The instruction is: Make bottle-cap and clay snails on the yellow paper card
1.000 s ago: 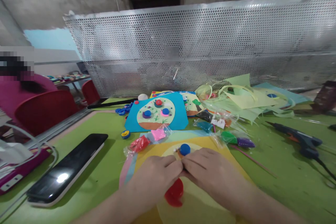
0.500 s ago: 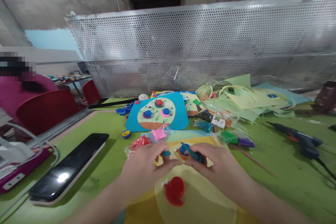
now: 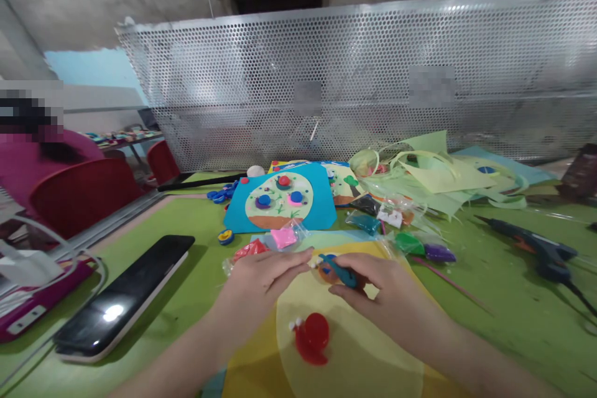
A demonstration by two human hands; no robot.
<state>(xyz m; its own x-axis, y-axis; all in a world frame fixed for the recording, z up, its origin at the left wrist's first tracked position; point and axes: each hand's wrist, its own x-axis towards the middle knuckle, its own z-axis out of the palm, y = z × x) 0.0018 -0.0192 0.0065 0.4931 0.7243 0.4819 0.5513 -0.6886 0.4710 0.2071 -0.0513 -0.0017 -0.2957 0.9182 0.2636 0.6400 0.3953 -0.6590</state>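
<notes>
My left hand [image 3: 261, 283] lies on the yellow craft sheet [image 3: 354, 354] with its fingers stretched out flat, touching the left side of a small clay figure with a blue top [image 3: 326, 267]. My right hand [image 3: 373, 286] pinches a teal strip of clay [image 3: 342, 272] against that figure. A red clay snail [image 3: 311, 337] sits on the pale circle of the sheet, just below both hands. Small bags of coloured clay, a red one [image 3: 247, 250] and a pink one [image 3: 283, 237], lie above my left hand.
A black phone [image 3: 125, 295] lies at the left on the green table [image 3: 513, 323]. A finished blue picture [image 3: 280, 199] sits behind, with paper scraps [image 3: 433, 180], green and purple clay bags [image 3: 422, 247] and a glue gun [image 3: 536, 249] at the right. A perforated metal screen [image 3: 354, 74] closes the back. A person in pink sits far left.
My hands were pressed together over the sheet; they have parted and moved up. My right hand now holds a teal clay strip and my left fingers have opened flat. The red snail is uncovered.
</notes>
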